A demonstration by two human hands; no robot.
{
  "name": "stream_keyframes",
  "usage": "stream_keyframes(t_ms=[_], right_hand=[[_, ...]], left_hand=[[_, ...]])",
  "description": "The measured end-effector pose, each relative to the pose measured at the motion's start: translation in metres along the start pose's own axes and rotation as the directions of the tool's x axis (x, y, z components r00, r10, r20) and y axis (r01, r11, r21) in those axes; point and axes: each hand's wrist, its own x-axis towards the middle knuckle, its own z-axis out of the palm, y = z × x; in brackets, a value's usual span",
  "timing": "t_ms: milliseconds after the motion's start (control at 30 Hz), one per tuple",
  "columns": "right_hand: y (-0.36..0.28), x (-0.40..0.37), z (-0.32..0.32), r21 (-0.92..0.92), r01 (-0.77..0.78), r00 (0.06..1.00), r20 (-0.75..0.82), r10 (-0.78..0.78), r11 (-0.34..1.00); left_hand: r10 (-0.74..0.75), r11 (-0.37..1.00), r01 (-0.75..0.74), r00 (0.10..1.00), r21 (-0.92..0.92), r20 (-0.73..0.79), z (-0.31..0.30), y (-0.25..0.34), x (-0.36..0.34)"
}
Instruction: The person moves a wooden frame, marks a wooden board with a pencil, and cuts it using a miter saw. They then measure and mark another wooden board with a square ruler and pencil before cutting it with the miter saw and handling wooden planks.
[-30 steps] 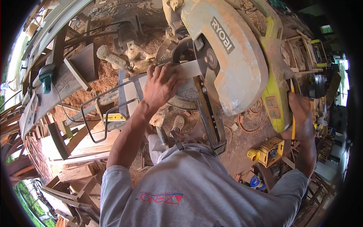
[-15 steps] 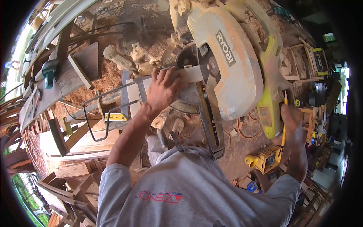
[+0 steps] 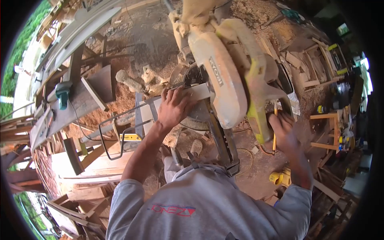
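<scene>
The left hand (image 3: 175,108) is holding the pale board (image 3: 200,92) near the far edge of the saw's base (image 3: 199,113), its fingers curling over it, and the board's right end is lying just beside the guard (image 3: 225,82). The right hand (image 3: 283,127) is clasping a pencil (image 3: 275,139); whether its fingers are also closing on the handle (image 3: 258,122), I cannot tell. Probably the person is steadying the board for cutting, so the next move is calling for left fingers staying clear.

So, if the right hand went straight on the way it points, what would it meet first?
The right hand would likely meet the miter saw's handle first, though depth is hard to judge.
</scene>
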Motion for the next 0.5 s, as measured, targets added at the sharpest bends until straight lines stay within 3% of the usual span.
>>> stream_keyframes(t_ms=[100,133,200,233,300,367,400,500], right_hand=[[-0.009,-0.007,0.014,-0.041,0.001,0.958,-0.286,-0.013,0.999],[-0.014,-0.011,0.024,-0.046,0.007,0.952,-0.306,-0.021,0.999],[-0.030,-0.010,0.046,-0.148,-0.100,0.782,-0.623,-0.014,0.984],[-0.028,-0.022,0.067,-0.139,-0.159,0.732,-0.681,0.022,0.977],[-0.021,-0.014,0.093,-0.052,-0.125,0.505,-0.863,0.018,0.991],[-0.009,-0.005,0.090,-0.037,-0.098,0.467,-0.884,0.013,0.995],[-0.002,-0.005,0.090,0.009,-0.084,0.398,-0.916,0.042,0.996],[0.012,0.008,0.070,-0.076,-0.053,0.239,-0.969,-0.061,0.996]], left_hand=[[0.000,0.999,0.000,1.000,0.037,0.011,-0.002,0.002,0.001],[-0.012,0.999,0.011,1.000,0.049,0.019,-0.003,0.001,0.001],[-0.015,0.998,0.015,1.000,0.064,-0.007,-0.001,-0.001,0.001],[-0.008,0.999,0.009,1.000,0.040,-0.020,-0.001,-0.001,0.001],[-0.048,0.998,0.048,0.999,0.028,-0.013,0.001,0.003,-0.006],[-0.078,0.997,0.078,0.997,0.018,0.002,0.004,0.000,-0.007],[-0.073,0.997,0.073,0.997,-0.009,-0.001,0.005,0.000,-0.008],[-0.020,0.999,0.023,0.999,0.042,-0.050,0.006,-0.006,-0.006]])
